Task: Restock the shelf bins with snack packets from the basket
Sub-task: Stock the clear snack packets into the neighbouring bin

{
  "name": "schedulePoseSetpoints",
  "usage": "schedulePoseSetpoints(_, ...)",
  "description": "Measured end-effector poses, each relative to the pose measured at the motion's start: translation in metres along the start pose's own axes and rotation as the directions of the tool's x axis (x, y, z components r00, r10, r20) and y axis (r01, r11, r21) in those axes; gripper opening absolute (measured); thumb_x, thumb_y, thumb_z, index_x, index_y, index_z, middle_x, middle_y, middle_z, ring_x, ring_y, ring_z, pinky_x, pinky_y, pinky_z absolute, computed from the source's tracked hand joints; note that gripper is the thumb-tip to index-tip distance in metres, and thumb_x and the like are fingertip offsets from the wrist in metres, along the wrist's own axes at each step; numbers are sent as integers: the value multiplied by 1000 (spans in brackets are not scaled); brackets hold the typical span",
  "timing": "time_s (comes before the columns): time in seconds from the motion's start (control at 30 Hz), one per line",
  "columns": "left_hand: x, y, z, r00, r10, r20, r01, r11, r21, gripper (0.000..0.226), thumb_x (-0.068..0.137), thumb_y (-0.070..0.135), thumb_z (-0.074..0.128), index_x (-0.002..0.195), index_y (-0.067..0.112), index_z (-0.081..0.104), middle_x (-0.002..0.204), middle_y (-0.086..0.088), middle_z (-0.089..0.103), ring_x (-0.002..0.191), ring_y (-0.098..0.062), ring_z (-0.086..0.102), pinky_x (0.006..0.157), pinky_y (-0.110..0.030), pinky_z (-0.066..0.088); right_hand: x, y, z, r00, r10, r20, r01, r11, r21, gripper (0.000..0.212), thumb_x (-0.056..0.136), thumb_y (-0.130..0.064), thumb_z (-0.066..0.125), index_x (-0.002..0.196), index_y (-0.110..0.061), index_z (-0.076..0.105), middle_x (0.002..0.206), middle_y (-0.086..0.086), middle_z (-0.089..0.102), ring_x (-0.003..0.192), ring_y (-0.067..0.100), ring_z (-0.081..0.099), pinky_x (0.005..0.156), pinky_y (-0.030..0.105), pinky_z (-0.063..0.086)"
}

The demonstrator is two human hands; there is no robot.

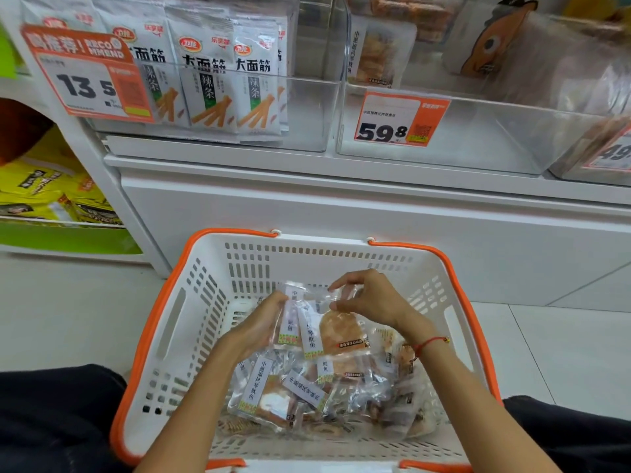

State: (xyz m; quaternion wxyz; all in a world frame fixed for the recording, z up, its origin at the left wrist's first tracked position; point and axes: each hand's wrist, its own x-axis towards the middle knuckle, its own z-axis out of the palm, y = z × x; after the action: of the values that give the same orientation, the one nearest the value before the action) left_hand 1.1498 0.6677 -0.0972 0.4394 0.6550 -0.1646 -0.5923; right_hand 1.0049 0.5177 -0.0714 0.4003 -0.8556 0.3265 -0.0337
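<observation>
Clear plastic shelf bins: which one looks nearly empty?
The middle clear bin, with the orange 59.8 price tag, holds only a few packets at its back. The left bin has white packets in front.

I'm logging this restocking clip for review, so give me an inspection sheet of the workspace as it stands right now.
Surface: pale tiled floor; white shelf unit ahead.
Job's things: white plastic basket with orange rim on the floor, holding a heap of clear squid snack packets; clear acrylic bin tagged 59.8 nearly empty, a few similar packets at its back.
Clutter: nothing seen.
Grippers: left hand grips a small stack of clear packets above the heap; right hand pinches the stack's top edge.
Cables: nothing seen.
Surroundings: neighbouring bin of white spicy-strip packets tagged 13.5; yellow bags on the left shelf.
</observation>
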Motion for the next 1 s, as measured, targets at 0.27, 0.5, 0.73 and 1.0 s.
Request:
schedulePoseSetpoints(0.27,14,-8,2,995,53,79,-53,999,-8,90,71,90,27,148,43,19,157,-1,19,145,-23,17,114,-59,14,-3,1,33,975,49,-216,-12,985,170,23,75,-19,79,97,-22,71,75,-8,65,56,0,57,67,22,49)
schedulePoseSetpoints(0.5,15,-12,4,995,83,48,-84,996,23,99,85,41,64,151,17,-6,159,-2,3,145,-23,12,116,-49,17,-4,-1,41,922,117,-368,8,947,321,29,79,-18,76,106,-21,67,98,0,68,75,11,62,65,18,49)
schedulePoseSetpoints(0.73,-6,15,3,985,175,4,-175,983,55,104,85,50,58,149,17,-17,159,-4,-8,146,-24,5,116,-47,15,-6,-19,-7,944,286,164,-329,795,510,86,81,-30,73,146,-18,18,145,1,38,133,24,39,114,44,24)
schedulePoseSetpoints(1.0,-31,73,15,927,372,46,-374,925,70,116,70,71,61,149,28,-14,158,7,5,145,-19,17,117,-47,19,-15,-55,-84,968,129,213,-217,860,463,29,84,-31,69,105,-11,66,102,1,69,97,12,62,87,26,41)
